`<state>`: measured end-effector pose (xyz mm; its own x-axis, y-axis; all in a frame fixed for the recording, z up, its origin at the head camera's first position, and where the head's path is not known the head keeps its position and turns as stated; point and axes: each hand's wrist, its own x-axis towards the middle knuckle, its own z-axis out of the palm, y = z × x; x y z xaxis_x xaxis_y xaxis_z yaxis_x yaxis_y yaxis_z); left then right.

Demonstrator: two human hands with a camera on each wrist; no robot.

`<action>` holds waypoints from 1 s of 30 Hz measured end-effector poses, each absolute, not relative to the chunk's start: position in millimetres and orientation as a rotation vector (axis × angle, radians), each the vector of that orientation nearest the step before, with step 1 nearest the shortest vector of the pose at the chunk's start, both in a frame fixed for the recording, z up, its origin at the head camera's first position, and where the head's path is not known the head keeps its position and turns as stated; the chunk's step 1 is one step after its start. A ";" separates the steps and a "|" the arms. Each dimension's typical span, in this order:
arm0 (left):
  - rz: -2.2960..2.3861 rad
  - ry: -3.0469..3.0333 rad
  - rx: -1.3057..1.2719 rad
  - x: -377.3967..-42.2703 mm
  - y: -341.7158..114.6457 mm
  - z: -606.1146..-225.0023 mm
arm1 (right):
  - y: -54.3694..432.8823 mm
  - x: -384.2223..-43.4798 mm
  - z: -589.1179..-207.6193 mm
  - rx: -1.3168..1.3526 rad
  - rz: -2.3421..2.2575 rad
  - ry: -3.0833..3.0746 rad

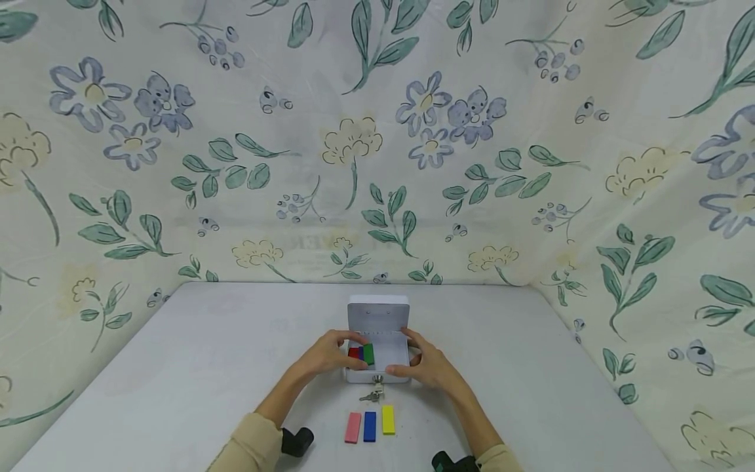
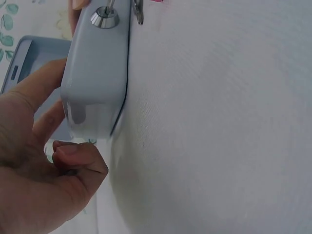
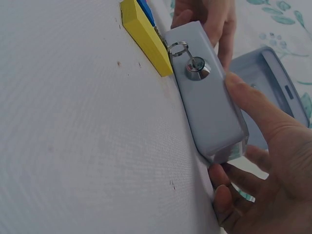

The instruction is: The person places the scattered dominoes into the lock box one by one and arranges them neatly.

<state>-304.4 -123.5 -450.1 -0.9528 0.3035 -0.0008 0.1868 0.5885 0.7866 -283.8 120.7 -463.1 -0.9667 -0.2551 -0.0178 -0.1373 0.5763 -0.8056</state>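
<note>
A white lock box [image 1: 392, 351] stands with its lid [image 1: 379, 314] raised at the back. Inside, at its left end, a red block [image 1: 353, 353], a blue block [image 1: 361, 353] and a green block [image 1: 368, 354] sit side by side. My left hand [image 1: 326, 353] reaches over the left wall, thumb and forefinger pinching the green block at its two ends. Its other fingers curl outside the box in the left wrist view. My right hand [image 1: 433, 366] grips the box's right end, thumb on the front rim. A key ring [image 3: 178, 48] hangs from the front lock [image 3: 197, 68].
On the white table [image 1: 236, 367] before the box lie a pink block [image 1: 352, 427], another blue block [image 1: 369, 427] and a yellow block [image 1: 388, 419]. Keys [image 1: 371, 396] lie between them and the box. A flower-patterned cloth [image 1: 307, 196] rises behind the table.
</note>
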 end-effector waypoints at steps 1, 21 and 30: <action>1.305 2.677 0.404 -304.5 -122.8 -450.9 | 120.6 -283.7 -462.9 -0.333 -1.347 2.670; 1.185 2.757 0.433 -307.8 -110.7 -457.1 | 121.1 -282.6 -461.0 -0.351 -1.340 2.680; 1.146 2.752 0.424 -310.0 -112.1 -454.9 | 119.7 -283.1 -461.4 -0.327 -1.318 2.688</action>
